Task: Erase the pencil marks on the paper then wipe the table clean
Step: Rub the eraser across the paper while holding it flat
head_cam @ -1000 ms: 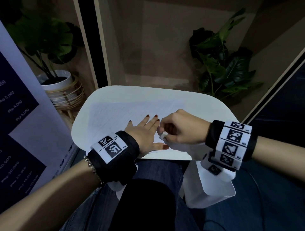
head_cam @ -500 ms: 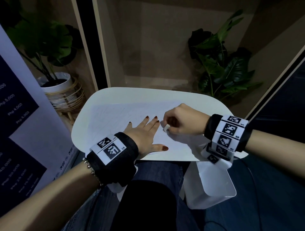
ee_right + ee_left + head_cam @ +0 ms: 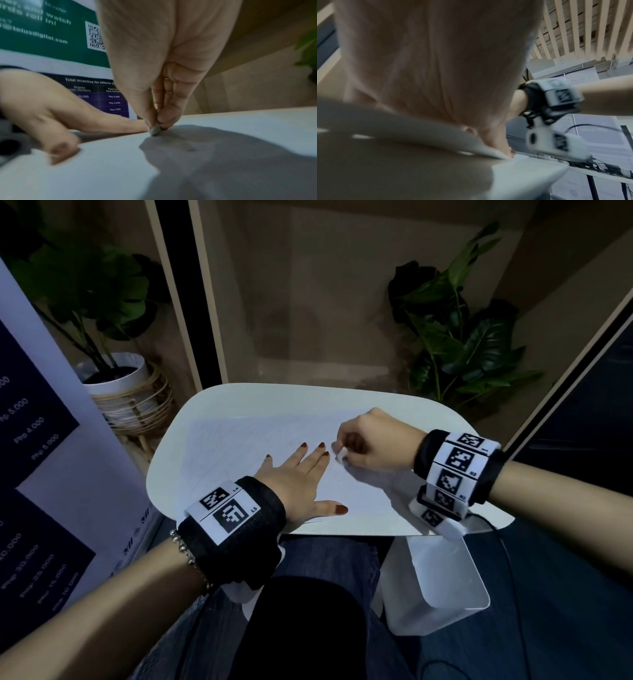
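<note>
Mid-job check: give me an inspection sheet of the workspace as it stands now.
Surface: white table, rounded corners.
Job's things: paper flat on the table, faint pencil lines; small white eraser, its tip on the paper.
Clutter: nothing seen.
Hands: left hand flat, fingers spread, pressing the paper; right hand pinches the eraser.
Cables: dark cable at the table's right edge.
Surroundings: potted plant left, leafy plant right, poster with prices.

potted plant (image 3: 113, 378), leafy plant (image 3: 459, 337), price banner (image 3: 30, 474)
</note>
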The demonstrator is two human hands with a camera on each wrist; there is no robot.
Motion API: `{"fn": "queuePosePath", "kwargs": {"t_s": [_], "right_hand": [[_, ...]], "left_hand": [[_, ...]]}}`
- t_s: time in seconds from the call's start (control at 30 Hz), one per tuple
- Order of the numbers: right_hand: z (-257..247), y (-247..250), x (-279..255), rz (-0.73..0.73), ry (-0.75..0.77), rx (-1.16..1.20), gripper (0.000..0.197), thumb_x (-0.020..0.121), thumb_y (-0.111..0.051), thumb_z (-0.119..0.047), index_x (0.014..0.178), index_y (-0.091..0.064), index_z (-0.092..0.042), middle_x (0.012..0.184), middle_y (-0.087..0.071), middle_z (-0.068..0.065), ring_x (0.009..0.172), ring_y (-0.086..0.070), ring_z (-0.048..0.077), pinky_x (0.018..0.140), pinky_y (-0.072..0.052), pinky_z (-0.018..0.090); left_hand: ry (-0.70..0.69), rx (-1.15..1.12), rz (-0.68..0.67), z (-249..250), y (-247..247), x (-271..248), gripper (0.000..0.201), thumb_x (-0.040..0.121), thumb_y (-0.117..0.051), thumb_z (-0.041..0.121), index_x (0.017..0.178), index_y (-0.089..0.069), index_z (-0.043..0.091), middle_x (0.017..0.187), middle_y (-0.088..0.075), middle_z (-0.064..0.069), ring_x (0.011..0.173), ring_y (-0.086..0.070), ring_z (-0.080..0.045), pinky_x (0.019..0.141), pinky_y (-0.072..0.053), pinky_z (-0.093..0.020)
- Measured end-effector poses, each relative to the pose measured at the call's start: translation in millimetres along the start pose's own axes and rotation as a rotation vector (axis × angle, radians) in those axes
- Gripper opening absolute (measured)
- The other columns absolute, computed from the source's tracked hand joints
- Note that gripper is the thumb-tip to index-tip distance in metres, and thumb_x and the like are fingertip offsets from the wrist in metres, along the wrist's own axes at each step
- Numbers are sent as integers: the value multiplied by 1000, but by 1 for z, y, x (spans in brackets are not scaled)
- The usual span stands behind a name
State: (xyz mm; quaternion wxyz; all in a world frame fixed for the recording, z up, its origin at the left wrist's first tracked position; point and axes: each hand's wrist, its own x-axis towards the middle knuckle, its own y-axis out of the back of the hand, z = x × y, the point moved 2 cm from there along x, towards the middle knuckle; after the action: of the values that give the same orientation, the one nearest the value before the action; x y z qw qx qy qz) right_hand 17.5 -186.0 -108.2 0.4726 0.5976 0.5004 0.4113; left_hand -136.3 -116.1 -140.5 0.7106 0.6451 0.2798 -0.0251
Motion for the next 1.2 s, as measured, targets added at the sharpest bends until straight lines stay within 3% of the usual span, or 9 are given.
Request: {"fn": "queuePosePath", "kwargs": {"t_s": [0.1, 0.3, 0.5, 0.7, 0.8, 0.9, 0.97, 1.07, 1.2], "right_hand": [[6, 2, 3, 28, -37, -43, 12, 90, -63, -19, 98, -70, -13, 75, -61, -5, 80, -62, 18, 71, -43, 22], [-8, 3, -5, -164, 87, 69, 8, 83, -72, -22, 92, -72, -20, 74, -69, -8, 67, -58, -1, 67, -43, 11], [1, 2, 6, -11, -23, -32, 11, 89, -64, -19, 96, -70, -14, 72, -61, -6, 78, -60, 16, 71, -46, 23], [-13, 2, -7, -244, 73, 89, 8, 83, -72, -20, 91, -70, -19, 75, -69, -10, 68, -58, -2, 67, -46, 13], [3, 10, -5, -110, 16, 27, 8, 85, -71, -21, 91, -70, -17, 69, -63, -14, 64, -55, -1, 60, -38, 9], [29, 26, -8, 135, -134, -47, 7, 90, -65, -16, 94, -68, -11, 79, -70, 4, 69, -59, 14, 61, -42, 21], [43, 30, -19, 190, -214, -54, 4, 91, -64, -14, 92, -66, -11, 78, -71, 8, 73, -63, 21, 66, -48, 29], [47, 19, -41, 103, -246, -38, 5, 89, -66, -16, 87, -64, -19, 67, -67, -2, 59, -56, 3, 56, -39, 17], [45, -1, -65, 80, -257, 14, 4, 90, -66, -18, 87, -67, -19, 61, -56, -15, 57, -50, -1, 54, -35, 9]], "left_hand": [[0, 0, 0, 1, 1, -2, 92, 91, -22, 73, 155, 17, 19, 160, 27, 8, 148, 20, -13, 119, -6, -57], [-4, -21, 0, -2, 0, 1, 93, 91, -24, 74, 155, 17, 21, 160, 25, 10, 148, 20, -12, 119, -5, -57], [3, -12, -2, 1, 1, -1, 92, 92, -23, 73, 154, 18, 20, 160, 26, 8, 148, 20, -12, 119, -5, -57], [-1, -26, -1, -2, -1, 1, 93, 90, -25, 75, 155, 18, 22, 159, 27, 10, 148, 20, -12, 120, -5, -56], [-5, -21, -2, 0, 0, -1, 92, 92, -25, 73, 155, 17, 20, 159, 27, 9, 148, 20, -12, 120, -5, -56], [-11, -20, -5, 0, 2, -2, 92, 92, -25, 73, 155, 16, 19, 159, 27, 9, 148, 20, -12, 120, -6, -56], [-11, -24, -13, -1, 2, -1, 92, 91, -25, 73, 155, 16, 19, 159, 28, 9, 148, 21, -12, 120, -5, -56], [-11, -18, -16, -2, 2, -1, 92, 91, -24, 73, 155, 17, 20, 158, 29, 10, 148, 22, -12, 120, -5, -55], [-18, -19, -23, -1, 3, 0, 92, 91, -25, 72, 154, 17, 20, 158, 29, 10, 148, 21, -12, 120, -5, -55]]}}
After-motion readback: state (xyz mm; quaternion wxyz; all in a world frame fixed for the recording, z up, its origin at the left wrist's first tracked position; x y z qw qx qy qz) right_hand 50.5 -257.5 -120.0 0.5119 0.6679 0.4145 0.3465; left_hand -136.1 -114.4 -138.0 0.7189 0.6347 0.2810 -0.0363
